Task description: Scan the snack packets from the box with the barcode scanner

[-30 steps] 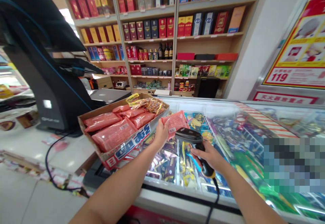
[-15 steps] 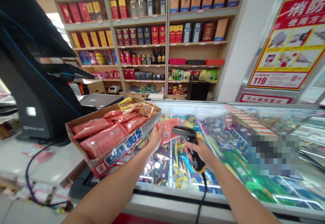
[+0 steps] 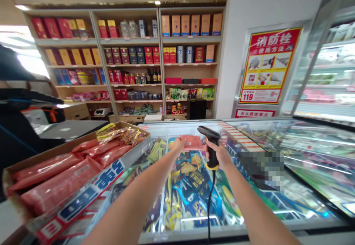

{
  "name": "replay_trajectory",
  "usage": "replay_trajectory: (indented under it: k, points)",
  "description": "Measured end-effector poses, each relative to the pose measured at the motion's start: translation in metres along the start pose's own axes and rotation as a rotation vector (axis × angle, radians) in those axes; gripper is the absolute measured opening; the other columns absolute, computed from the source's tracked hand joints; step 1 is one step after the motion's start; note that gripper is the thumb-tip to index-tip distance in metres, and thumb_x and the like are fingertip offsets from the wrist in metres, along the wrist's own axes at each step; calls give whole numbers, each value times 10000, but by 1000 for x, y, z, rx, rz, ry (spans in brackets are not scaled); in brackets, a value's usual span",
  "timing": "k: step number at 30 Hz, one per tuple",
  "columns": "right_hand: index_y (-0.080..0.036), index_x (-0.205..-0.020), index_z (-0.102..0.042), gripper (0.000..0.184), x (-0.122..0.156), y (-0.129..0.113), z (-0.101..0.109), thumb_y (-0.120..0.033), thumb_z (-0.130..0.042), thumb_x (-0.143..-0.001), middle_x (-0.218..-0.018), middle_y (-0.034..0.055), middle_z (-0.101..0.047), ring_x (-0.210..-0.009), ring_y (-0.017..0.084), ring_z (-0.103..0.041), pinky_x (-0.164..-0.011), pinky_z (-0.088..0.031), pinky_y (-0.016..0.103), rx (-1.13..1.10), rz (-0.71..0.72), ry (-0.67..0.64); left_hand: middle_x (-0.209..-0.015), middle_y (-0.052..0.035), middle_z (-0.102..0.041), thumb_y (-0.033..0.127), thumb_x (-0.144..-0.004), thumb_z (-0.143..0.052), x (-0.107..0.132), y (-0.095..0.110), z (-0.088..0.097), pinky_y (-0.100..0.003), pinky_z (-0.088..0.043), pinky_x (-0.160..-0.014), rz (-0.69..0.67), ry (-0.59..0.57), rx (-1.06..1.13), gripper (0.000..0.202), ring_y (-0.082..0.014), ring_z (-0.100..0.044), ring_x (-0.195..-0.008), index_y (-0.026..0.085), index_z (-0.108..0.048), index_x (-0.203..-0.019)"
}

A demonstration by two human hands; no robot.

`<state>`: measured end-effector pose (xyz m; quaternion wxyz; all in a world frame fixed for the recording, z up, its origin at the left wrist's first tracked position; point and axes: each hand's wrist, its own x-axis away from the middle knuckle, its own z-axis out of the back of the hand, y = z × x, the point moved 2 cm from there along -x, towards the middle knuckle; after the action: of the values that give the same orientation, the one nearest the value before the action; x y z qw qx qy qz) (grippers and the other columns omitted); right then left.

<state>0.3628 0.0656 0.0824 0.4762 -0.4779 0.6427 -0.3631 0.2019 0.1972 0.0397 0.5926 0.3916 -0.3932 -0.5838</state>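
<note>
My left hand (image 3: 177,146) is stretched forward and holds a flat pink-red snack packet (image 3: 192,142) by its left edge, level over the glass-topped freezer (image 3: 277,134). My right hand (image 3: 219,153) grips the handle of a black barcode scanner (image 3: 209,136) with a yellow base. The scanner's head sits just right of the packet, almost touching it. Its black cable (image 3: 209,204) hangs down toward me.
A cardboard box (image 3: 55,152) of red packets and some yellow-wrapped snacks rests at the left on the freezer's edge. A dark checkout terminal (image 3: 16,126) stands far left. Wooden shelves (image 3: 133,67) of boxed goods fill the back wall. A red poster (image 3: 267,65) and a lit cooler (image 3: 330,71) are at right.
My view has swung right and moved forward, so the box and terminal slid left. Both arms reached farther out. The packet tipped from upright to nearly flat beside the scanner head.
</note>
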Motion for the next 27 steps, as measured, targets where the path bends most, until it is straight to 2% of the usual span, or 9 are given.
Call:
replay_trajectory:
  k: [3,6,9,11,15,18,20,24,27]
  points:
    - [-164,-602,-575,310,1,7,-3,-423,-725,-683,-470,-16,-558,-348,94,-481,-354,-399,221,52,-37,-46,-1004,-154,-710,238,-835,-595,-7,5,-4,-241,-467,-684,9,43,-142,142,-239,-674,-946,116,-635,-896]
    - [-164,-568,-579,314,2,9,-12,-421,-722,-676,-421,-15,-530,-338,104,-474,-350,-397,230,99,-78,-83,-1001,-175,-706,217,-782,-643,-5,7,5,-273,-464,-763,9,78,-247,129,-284,-651,-1030,114,-647,-859]
    - [-162,-560,-581,304,4,10,-18,-408,-716,-677,-438,-11,-541,-356,107,-492,-359,-403,228,104,-106,-115,-1054,-176,-698,209,-771,-643,7,7,27,-307,-454,-851,-88,144,-277,185,-292,-620,-1101,119,-655,-931]
    - [-159,-575,-586,292,6,13,-21,-399,-719,-676,-466,-7,-563,-362,106,-499,-359,-402,228,97,-120,-139,-1031,-169,-706,222,-777,-638,20,6,51,-325,-454,-876,-176,172,-263,191,-281,-636,-1065,123,-665,-939]
    - [-151,-598,-587,339,14,29,-33,-448,-719,-697,-446,-7,-548,-348,102,-480,-352,-395,226,78,-208,-247,-949,-124,-718,241,-766,-652,60,1,121,-327,-474,-863,-315,188,-260,132,-247,-666,-938,152,-686,-857]
    - [-154,-746,-610,326,25,39,-54,-434,-756,-666,-522,-10,-598,-363,102,-494,-346,-388,219,44,-281,-292,-933,-97,-713,239,-739,-666,101,0,192,-320,-477,-867,-434,268,-386,96,-234,-660,-898,172,-696,-801]
    - [-157,-767,-601,339,34,42,-73,-436,-758,-656,-531,-10,-599,-367,97,-485,-347,-390,217,46,-308,-344,-910,-95,-709,241,-714,-681,130,-1,243,-323,-476,-861,-435,355,-520,95,-251,-653,-903,173,-700,-777]
    - [-159,-771,-583,362,48,42,-113,-440,-763,-630,-542,-12,-597,-380,96,-493,-357,-407,220,69,-327,-437,-933,-137,-704,341,-676,-701,174,-12,332,-358,-469,-823,-198,447,-944,261,-316,-642,-950,152,-691,-857]
    - [-160,-757,-574,361,53,41,-135,-448,-752,-632,-544,-15,-591,-378,98,-498,-356,-411,223,105,-340,-505,-869,-137,-716,397,-490,-799,189,-29,373,-346,-475,-767,118,325,-1109,351,-331,-655,-897,183,-670,-737]
